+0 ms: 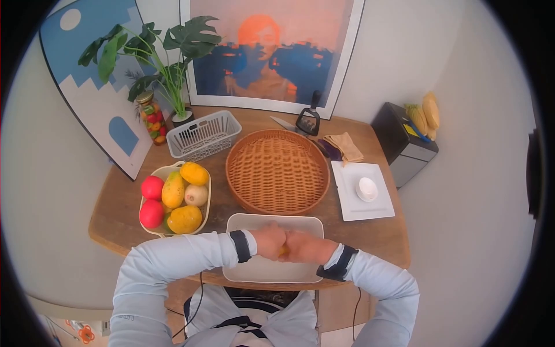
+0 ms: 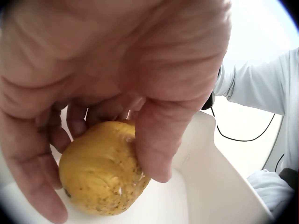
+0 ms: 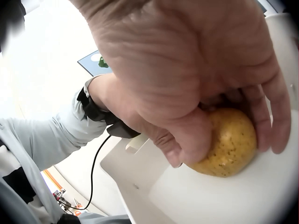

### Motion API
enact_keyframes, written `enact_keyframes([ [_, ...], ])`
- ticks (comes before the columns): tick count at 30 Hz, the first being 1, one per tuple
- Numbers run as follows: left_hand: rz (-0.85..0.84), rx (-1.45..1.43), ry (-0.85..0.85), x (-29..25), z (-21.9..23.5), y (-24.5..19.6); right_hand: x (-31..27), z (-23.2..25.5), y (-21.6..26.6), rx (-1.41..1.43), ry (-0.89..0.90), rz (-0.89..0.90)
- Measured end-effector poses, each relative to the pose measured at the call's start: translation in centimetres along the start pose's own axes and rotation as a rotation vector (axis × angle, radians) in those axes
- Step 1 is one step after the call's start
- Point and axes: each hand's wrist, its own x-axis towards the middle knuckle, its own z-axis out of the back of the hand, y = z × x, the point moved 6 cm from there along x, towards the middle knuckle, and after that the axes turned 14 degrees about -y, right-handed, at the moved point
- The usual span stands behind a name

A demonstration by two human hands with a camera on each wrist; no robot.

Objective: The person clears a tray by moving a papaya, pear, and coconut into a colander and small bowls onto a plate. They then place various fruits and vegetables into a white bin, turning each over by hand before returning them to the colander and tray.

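Both hands hold one yellow mango [image 2: 100, 172] with dark specks, low over a white rectangular basin [image 1: 272, 273]. The left hand [image 1: 269, 240] has its thumb on one side of the fruit and its fingers round the other. From the opposite side, the right hand [image 1: 307, 246] curls its thumb and fingers about the same mango. In the head view the hands overlap and hide most of the fruit; only a small yellow patch shows between them. The right wrist view shows the mango's speckled side [image 3: 229, 147] above the basin's white floor.
A cream basket [image 1: 209, 191] of mangoes, red fruits and a pale round one stands left. Behind the basin lies a round wicker tray [image 1: 277, 208], with a grey plastic basket [image 1: 202, 130], a knife [image 1: 283, 122] and grater [image 1: 308, 122] beyond. A white plate [image 1: 347, 205] with a small bowl [image 1: 366, 189] sits right.
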Motion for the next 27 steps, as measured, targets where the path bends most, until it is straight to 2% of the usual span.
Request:
enact_keyframes([
  [1, -0.017, 0.017, -0.065, -0.6, 0.6, -0.4, -0.1, 0.3, 0.6, 0.109, 0.027, -0.009],
  [2, -0.033, 0.035, -0.132, -0.9, 1.0, -0.6, -0.4, 1.0, 1.1, 0.059, -0.016, -0.012],
  [5, 0.062, -0.098, -0.196, -0.3, 0.5, 0.2, -0.9, 2.0, 2.0, -0.085, -0.096, -0.019],
  [7, 0.091, -0.121, 0.055, 0.0, 0.2, 0.1, -1.1, 1.3, 1.1, -0.171, -0.093, -0.041],
  [8, 0.104, -0.132, 0.179, -0.2, 0.2, 0.0, -0.9, 0.8, 0.8, -0.085, -0.039, -0.038],
  [10, -0.037, 0.044, -0.052, -0.1, -0.3, 0.2, -0.6, 0.3, 0.5, 0.085, 0.069, -0.034],
  [11, -0.106, 0.134, -0.168, -0.3, -0.4, 0.1, -0.5, 0.4, 0.5, 0.05, 0.076, -0.047],
  [14, -0.099, -0.035, -0.241, 0.0, -1.1, 0.8, -0.3, 0.6, 0.8, -0.043, 0.096, -0.089],
  [16, 0.012, -0.14, -0.004, 0.9, -2.7, 2.1, -0.8, 0.2, 1.0, -0.084, 0.11, -0.132],
  [17, 0.065, -0.193, 0.115, 0.9, -2.8, 2.0, -0.7, -0.9, 0.4, 0.001, 0.149, -0.117],
  [20, 0.193, -0.146, 0.25, -1.0, -1.1, 0.2, -0.2, -3.0, -1.5, 0.232, 0.245, -0.097],
  [22, 0.181, -0.252, 0.19, -0.7, -1.6, 1.1, -0.4, -2.5, -0.7, 0.357, 0.282, -0.113],
  [24, 0.142, -0.394, 0.155, -0.9, -1.0, 1.3, -0.6, 0.4, 1.1, 0.272, 0.252, -0.113],
  [26, 0.076, -0.575, 0.146, -1.9, 2.3, 0.2, -0.8, 4.5, 3.4, 0.192, 0.197, -0.122],
  [27, 0.055, -0.562, 0.137, -2.1, 4.6, -0.3, -0.8, 6.9, 4.6, 0.155, 0.15, -0.13],
])
